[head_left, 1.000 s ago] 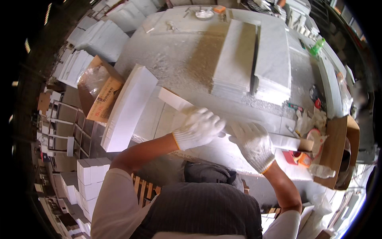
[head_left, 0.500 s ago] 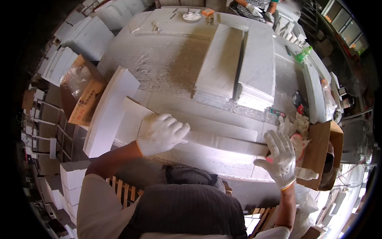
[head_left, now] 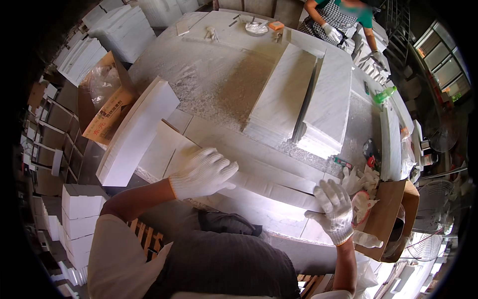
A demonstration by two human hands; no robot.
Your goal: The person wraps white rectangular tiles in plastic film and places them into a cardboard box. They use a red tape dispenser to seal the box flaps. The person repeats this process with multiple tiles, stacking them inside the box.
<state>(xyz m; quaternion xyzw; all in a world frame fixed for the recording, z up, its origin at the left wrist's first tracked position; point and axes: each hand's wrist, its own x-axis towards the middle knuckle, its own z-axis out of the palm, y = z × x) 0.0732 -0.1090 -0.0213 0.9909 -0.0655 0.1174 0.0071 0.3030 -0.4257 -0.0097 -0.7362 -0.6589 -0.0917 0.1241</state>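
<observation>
A long pale strip [head_left: 269, 191], seemingly cardboard with a brown edge and faint creases, lies along the near side of the table over flat white marble-like slabs [head_left: 234, 142]. My left hand [head_left: 204, 173], in a white knit glove, curls its fingers over the strip's left part; its fingertips are partly hidden. At the strip's right end, my right hand [head_left: 332, 212], gloved the same way, has its fingers spread and rests against the end. A thick white block [head_left: 142, 132] stands at the left end of the slabs.
Two stacks of veined slabs [head_left: 284, 94] stand beyond the strip. An open cardboard box [head_left: 112, 112] is at the left, another box [head_left: 383, 219] at the right beside a clear bottle [head_left: 367, 239]. A gloved co-worker [head_left: 333, 25] stands at the far right near a green bottle [head_left: 385, 94].
The view has shifted and tilted. My right hand stays at the strip's right end, and my left hand keeps its place on the strip. The co-worker shows more, with one arm reaching out right.
</observation>
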